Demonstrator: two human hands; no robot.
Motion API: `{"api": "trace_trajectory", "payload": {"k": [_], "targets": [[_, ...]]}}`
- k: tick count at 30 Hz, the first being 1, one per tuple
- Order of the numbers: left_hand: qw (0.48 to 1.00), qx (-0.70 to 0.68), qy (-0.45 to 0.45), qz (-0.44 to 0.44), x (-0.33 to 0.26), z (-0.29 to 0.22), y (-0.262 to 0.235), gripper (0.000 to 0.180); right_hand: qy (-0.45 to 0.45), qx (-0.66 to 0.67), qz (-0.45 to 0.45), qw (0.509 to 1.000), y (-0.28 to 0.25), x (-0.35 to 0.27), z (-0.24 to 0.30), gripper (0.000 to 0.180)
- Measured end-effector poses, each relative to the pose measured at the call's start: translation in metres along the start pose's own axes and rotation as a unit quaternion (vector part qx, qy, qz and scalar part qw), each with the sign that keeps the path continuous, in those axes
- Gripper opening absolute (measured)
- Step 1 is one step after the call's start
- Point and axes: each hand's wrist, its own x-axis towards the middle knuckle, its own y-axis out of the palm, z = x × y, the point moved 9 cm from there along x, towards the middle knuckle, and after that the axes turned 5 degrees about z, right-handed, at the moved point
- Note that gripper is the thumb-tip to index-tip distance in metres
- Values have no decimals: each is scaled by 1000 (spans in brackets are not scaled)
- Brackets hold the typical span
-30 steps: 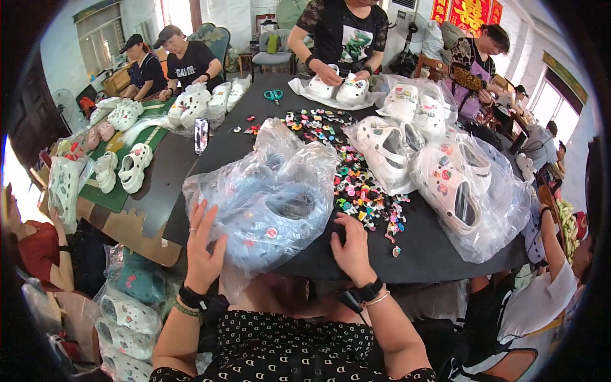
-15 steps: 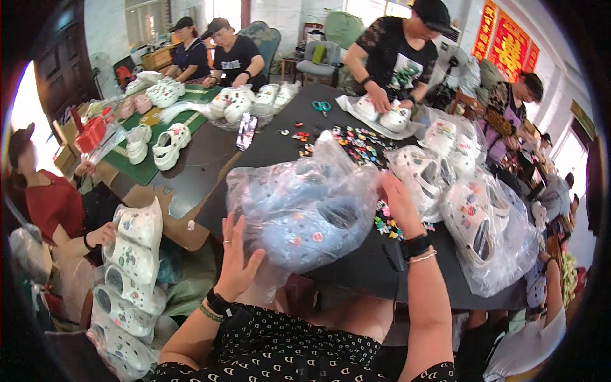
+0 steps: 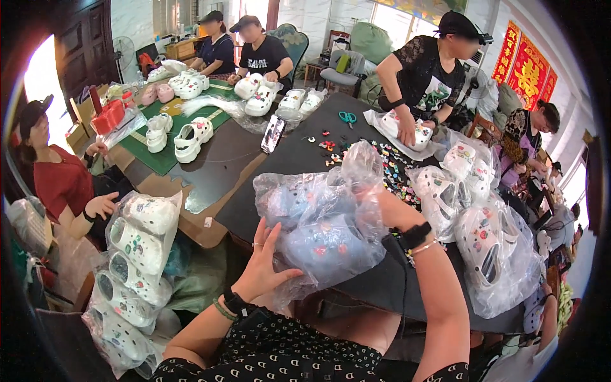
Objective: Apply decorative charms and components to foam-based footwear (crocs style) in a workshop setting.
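Observation:
A clear plastic bag [image 3: 363, 159] with a pair of pale blue clogs [image 3: 328, 245] in it is between my hands, at the table's near edge. Small coloured charms dot the clogs. My left hand [image 3: 266, 267] lies against the bag's left side, fingers stretched and thumb apart. At the bag's upper right is my right hand [image 3: 382, 207], wrist bent inward. Its fingers are hidden by the crinkled plastic, so their grip does not show. White clogs in clear bags [image 3: 487, 248] lie just right of my right forearm.
Loose coloured charms [image 3: 398, 175] and teal-handled scissors [image 3: 347, 118] lie on the black table [image 3: 305, 143]. Bagged white clogs [image 3: 137, 267] are stacked at my left beside a person in red [image 3: 60, 184]. Across the table a person [image 3: 439, 70] handles white clogs [image 3: 417, 134]. A phone [image 3: 273, 134] stands left of the charms.
My right hand has moved from the bag's right side inward to its upper right, its fingers now behind plastic. The view has swung left. The person in red has raised a hand off the stacked clogs.

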Motion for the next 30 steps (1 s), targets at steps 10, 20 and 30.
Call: {"api": "trace_trajectory", "payload": {"k": [10,20,30], "targets": [[996,64,-53,26,6,8,-1,112,71,-366,90,924,58,-7,-8,49],[987,157,15,-25,3,30,-14,57,-19,-281,-60,957,5,-68,56,15],[967,247,10,-55,-6,40,-53,26,143,-96,0,985,-37,-125,92,27]]}}
